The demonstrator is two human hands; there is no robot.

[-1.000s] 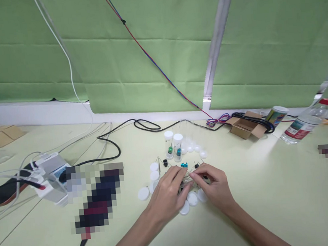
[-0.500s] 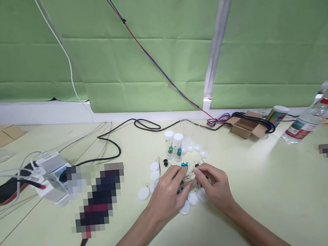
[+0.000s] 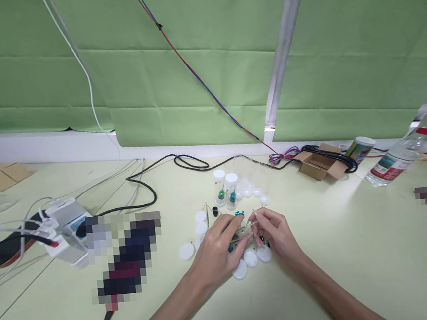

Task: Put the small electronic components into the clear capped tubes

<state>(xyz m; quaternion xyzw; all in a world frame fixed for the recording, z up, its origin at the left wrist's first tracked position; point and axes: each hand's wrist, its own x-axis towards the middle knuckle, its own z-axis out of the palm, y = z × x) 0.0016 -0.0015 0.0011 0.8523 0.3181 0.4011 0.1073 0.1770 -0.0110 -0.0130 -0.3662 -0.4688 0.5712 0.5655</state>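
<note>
My left hand (image 3: 215, 244) rests over a cluster of small parts, its thumb and index finger closing around thin metal rods whose kind is unclear. My right hand (image 3: 280, 234) pinches the end of a slim light-coloured rod (image 3: 254, 222) just to the right of them. A small blue metal part (image 3: 239, 213) lies beyond the left fingertips, and a small black part (image 3: 215, 211) is to its left. Behind stand two clear tubes with white caps, one holding a green piece (image 3: 221, 194), the other a blue piece (image 3: 233, 197). Fingers hide much of the cluster.
White round caps (image 3: 250, 258) lie around both hands, with more clear tubes (image 3: 249, 186) behind. A power strip (image 3: 68, 227) and cables are at left. An open cardboard box (image 3: 320, 163), a canister (image 3: 361, 149) and a water bottle (image 3: 391, 164) stand at right.
My right hand has turned and shifted slightly, its fingers curling lower over the parts while pinching the rod. My left hand has barely moved.
</note>
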